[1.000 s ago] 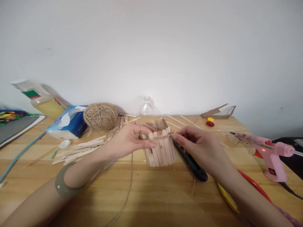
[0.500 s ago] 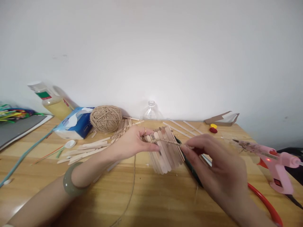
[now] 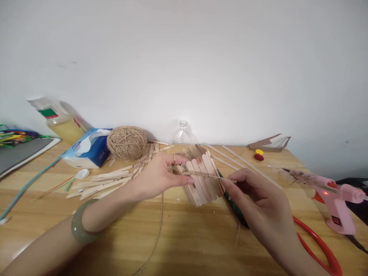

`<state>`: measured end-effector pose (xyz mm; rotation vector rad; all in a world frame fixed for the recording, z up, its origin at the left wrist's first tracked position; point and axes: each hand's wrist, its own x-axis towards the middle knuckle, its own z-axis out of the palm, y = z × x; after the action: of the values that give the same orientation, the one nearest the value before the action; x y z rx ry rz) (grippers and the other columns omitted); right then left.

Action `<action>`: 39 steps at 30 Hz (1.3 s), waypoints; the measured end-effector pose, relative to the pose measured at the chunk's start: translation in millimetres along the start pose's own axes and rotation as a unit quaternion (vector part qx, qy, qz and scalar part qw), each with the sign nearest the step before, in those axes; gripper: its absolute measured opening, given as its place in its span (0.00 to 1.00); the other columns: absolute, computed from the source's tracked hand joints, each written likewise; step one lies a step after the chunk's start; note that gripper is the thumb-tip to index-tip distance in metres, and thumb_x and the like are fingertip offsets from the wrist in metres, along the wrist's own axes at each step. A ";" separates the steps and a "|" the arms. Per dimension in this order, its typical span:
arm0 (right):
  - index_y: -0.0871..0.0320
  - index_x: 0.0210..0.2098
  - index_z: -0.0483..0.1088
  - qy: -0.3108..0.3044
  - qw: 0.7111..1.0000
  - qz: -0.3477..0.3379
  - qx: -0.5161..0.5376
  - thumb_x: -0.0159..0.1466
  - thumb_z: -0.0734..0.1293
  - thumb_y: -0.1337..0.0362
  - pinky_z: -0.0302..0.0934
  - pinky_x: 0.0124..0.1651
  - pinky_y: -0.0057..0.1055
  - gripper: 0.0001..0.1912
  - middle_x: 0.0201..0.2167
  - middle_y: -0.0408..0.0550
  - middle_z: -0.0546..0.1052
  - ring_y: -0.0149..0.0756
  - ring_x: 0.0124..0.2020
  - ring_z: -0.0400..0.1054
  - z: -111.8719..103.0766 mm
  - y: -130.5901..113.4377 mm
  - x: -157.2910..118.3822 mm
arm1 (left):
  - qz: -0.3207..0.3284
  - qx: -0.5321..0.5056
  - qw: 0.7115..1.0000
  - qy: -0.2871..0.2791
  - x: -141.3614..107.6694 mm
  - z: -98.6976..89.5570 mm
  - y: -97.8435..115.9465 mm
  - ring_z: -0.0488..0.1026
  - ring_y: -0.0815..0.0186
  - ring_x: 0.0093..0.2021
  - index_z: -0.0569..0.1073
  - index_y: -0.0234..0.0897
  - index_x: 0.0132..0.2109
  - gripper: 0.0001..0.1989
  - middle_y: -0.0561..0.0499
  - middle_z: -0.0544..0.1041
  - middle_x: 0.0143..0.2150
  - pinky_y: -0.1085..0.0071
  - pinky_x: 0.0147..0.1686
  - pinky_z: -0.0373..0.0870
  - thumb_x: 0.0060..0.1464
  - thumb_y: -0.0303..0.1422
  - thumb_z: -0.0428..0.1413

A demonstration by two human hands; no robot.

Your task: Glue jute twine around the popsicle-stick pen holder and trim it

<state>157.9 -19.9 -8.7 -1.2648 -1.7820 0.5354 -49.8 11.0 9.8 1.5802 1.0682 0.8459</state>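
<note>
My left hand (image 3: 161,172) grips the left rim of a cup-like holder (image 3: 205,188) made of wooden craft sticks set side by side, tilted above the table. Its thumb presses twine (image 3: 205,176) against the sticks. The twine crosses the outside of the holder to my right hand (image 3: 255,195), whose thumb and index finger pinch it just beyond the right edge. From beneath my left hand a strand of twine hangs down to the table front. Under the holder and my right hand lies a dark green tool handle (image 3: 237,212), partly hidden.
Left are a twine ball (image 3: 127,142), loose craft sticks (image 3: 100,186), a tissue pack (image 3: 87,148) and a liquid-filled bottle (image 3: 61,124). A clear bottle top (image 3: 183,132) stands behind. Right are a pink glue gun (image 3: 330,195), its red light on, a red handle (image 3: 319,241) and glue sticks (image 3: 253,166).
The holder has tipped slightly, its top rim now turned more into view. My right hand has shifted a little, still pinching the twine. The view has moved slightly.
</note>
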 end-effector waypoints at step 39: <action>0.56 0.24 0.67 -0.042 0.994 0.072 0.068 0.59 0.65 0.56 0.56 0.23 0.26 0.12 0.20 0.41 0.69 0.30 0.22 0.62 -5.8 1.4 16.2 | 0.096 0.066 0.992 -0.048 -4.9 4.0 -1.4 0.73 0.64 0.39 0.77 0.37 0.28 0.02 0.53 0.77 0.29 0.66 0.47 0.67 0.44 0.26 0.62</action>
<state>161.6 -5.3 -0.2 -1.2990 -1.6992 0.7879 -48.2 5.2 7.4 1.8382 0.9305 0.8320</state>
